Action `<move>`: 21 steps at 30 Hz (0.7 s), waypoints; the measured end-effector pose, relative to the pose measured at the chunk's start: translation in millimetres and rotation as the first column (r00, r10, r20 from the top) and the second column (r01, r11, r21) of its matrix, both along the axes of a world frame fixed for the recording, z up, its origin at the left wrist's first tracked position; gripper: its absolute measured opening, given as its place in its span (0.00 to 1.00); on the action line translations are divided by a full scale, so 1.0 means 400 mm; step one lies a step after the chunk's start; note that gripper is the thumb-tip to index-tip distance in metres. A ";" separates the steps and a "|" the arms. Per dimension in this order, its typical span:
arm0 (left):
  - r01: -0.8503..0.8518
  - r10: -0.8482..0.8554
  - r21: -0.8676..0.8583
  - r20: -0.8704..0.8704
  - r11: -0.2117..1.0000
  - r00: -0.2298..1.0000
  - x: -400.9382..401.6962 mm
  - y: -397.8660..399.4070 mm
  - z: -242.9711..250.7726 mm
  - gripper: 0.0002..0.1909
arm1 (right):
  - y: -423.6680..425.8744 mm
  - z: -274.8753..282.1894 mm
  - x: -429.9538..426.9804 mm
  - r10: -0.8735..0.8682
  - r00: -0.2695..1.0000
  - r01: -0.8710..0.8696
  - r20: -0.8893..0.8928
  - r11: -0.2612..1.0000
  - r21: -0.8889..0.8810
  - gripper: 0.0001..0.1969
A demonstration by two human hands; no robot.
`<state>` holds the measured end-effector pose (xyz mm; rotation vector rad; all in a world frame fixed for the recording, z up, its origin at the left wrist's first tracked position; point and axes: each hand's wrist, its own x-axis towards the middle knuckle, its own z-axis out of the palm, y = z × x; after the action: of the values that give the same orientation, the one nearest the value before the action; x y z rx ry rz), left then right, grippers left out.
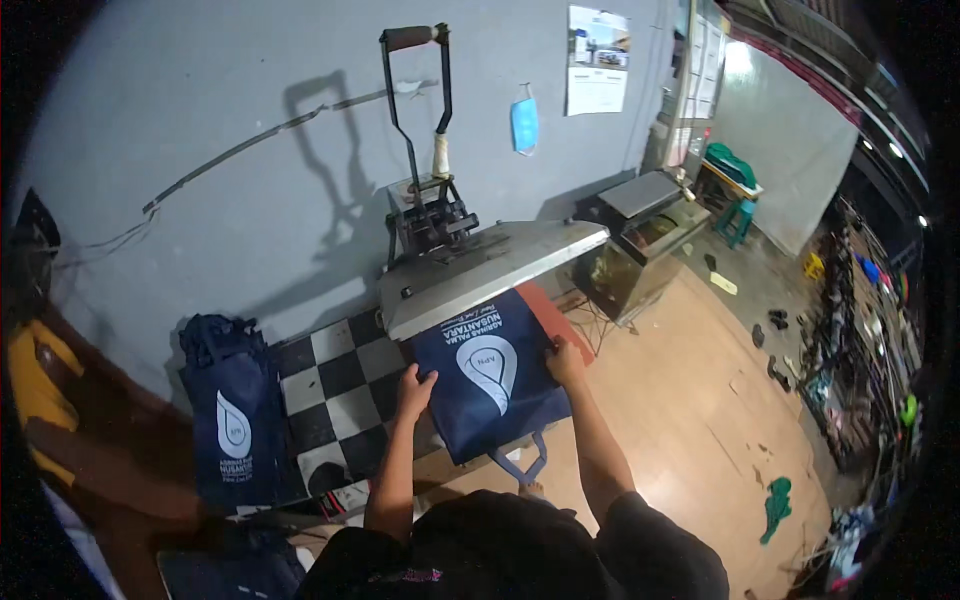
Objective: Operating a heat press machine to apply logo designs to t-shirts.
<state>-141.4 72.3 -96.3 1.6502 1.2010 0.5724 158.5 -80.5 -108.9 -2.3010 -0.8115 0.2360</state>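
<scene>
A navy fabric tote bag (480, 412) with a white drop-shaped print and lettering lies flat in front of me, its handle (536, 457) hanging toward my body. My left hand (416, 394) pinches the bag's left edge. At the right edge my right hand (565, 362) grips the cloth, beside the reddish lower pad (546, 311) of a heat press. The press's metal upper platen (495, 270) covers the far end of the bag. Above it the lever handle (411, 37) stands upright. Whether the platen touches the bag cannot be told.
Printed navy bags (236, 435) are stacked on the black-and-white checkered tabletop (341, 375) to the left. A glass tank (630, 262) stands beyond the press at right. A green cloth (776, 508) lies on the tan floor covering (697, 405). A blue mask (525, 124) hangs on the wall.
</scene>
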 end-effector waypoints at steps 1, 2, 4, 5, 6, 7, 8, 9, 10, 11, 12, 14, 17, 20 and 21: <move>-0.047 0.048 0.046 -0.014 0.998 0.999 0.002 0.007 -0.021 0.30 | 0.022 -0.002 0.012 0.034 0.999 -0.034 -0.004 0.999 -0.008 0.17; -0.074 0.075 0.038 -0.020 0.997 0.997 0.009 0.021 -0.058 0.30 | 0.042 -0.003 0.023 0.054 0.999 -0.054 0.005 0.999 -0.003 0.16; -0.148 0.158 0.276 -0.013 0.950 0.987 0.003 0.058 -0.119 0.28 | 0.105 0.016 0.032 0.113 0.993 -0.114 0.025 0.993 0.022 0.16; -0.162 0.179 0.384 -0.009 0.909 0.984 0.014 0.058 -0.132 0.28 | 0.120 0.012 0.058 0.130 0.991 -0.131 0.020 0.991 0.015 0.16; -0.176 0.196 0.379 -0.013 0.908 0.981 0.027 0.060 -0.142 0.28 | 0.134 0.011 0.087 0.135 0.990 -0.138 0.041 0.989 0.057 0.16; -0.200 0.209 0.384 0.018 0.901 0.978 0.048 0.057 -0.138 0.27 | 0.144 0.005 0.111 0.141 0.988 -0.146 0.059 0.984 0.098 0.15; -0.223 0.221 0.390 0.050 0.894 0.974 0.069 0.057 -0.131 0.26 | 0.152 -0.003 0.127 0.145 0.986 -0.155 0.078 0.978 0.140 0.15; -0.246 0.232 0.396 0.084 0.885 0.969 0.083 0.053 -0.123 0.25 | 0.157 -0.012 0.137 0.163 0.984 -0.172 0.074 0.976 0.136 0.15; -0.250 0.237 0.391 0.082 0.886 0.968 0.105 0.045 -0.112 0.25 | 0.157 -0.022 0.158 0.189 0.977 -0.198 0.099 0.977 0.081 0.14; -0.280 0.293 0.430 0.038 0.858 0.955 0.124 0.033 -0.100 0.24 | 0.156 -0.030 0.179 0.215 0.969 -0.220 0.125 0.975 0.026 0.14; -0.316 0.361 0.476 -0.003 0.821 0.933 0.126 0.025 -0.085 0.23 | 0.165 -0.022 0.182 0.254 0.956 -0.253 0.149 0.967 -0.023 0.14; -0.356 0.439 0.523 -0.038 0.775 0.898 0.140 0.021 -0.059 0.21 | 0.169 -0.014 0.169 0.269 0.951 -0.266 0.153 0.963 -0.043 0.14; -0.410 0.454 0.339 -0.058 0.847 0.889 0.120 0.020 -0.043 0.22 | 0.166 0.004 0.146 0.291 0.943 -0.280 0.163 0.956 -0.088 0.13; -0.411 0.410 0.337 0.079 0.847 0.909 0.123 -0.019 -0.030 0.21 | 0.164 -0.004 0.176 0.300 0.947 -0.293 0.119 0.954 -0.070 0.15; -0.408 0.380 0.342 0.148 0.846 0.913 0.131 -0.029 -0.020 0.21 | 0.159 -0.007 0.184 0.310 0.943 -0.304 0.123 0.950 -0.068 0.15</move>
<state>-88.9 60.6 -104.4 1.6691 1.4548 1.1708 232.0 -16.9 -111.5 -2.2444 -1.2479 0.2449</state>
